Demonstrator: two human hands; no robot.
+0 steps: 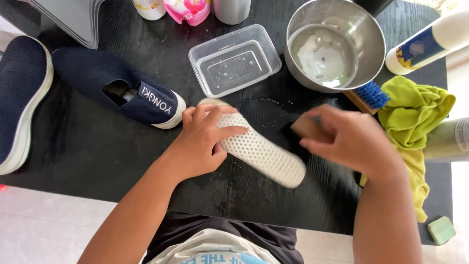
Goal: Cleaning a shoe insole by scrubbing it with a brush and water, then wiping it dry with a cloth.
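The left hand point(198, 144) lies flat on a white perforated insole point(259, 149), fingers spread over its upper end and pressing it to the black table point(88, 161). The right hand point(349, 139) is closed around a small wooden-backed brush point(305, 127), held just beside the insole's far edge; the hand is blurred, and the bristles cannot be made out.

The work looks to be in its middle. Just beyond the right hand, a steel bowl point(371, 44) holds milky, soapy water, and droplets speckle the table between the bowl and the insole, so the wetting seems done. How clean the insole is cannot be judged: the left hand's fingers cover one end. Beyond the left hand, a navy slip-on shoe point(132, 90) lies with its opening dark, and whether anything remains inside it is unclear. Farther out on that side, a second navy shoe point(22, 98) is cut off by the frame.

A clear plastic tub point(234, 61) stands beyond the insole. A blue-bristled brush point(369, 95) and a yellow-green cloth point(415, 117) lie just outside the right hand. The bottles along the far edge are cropped.
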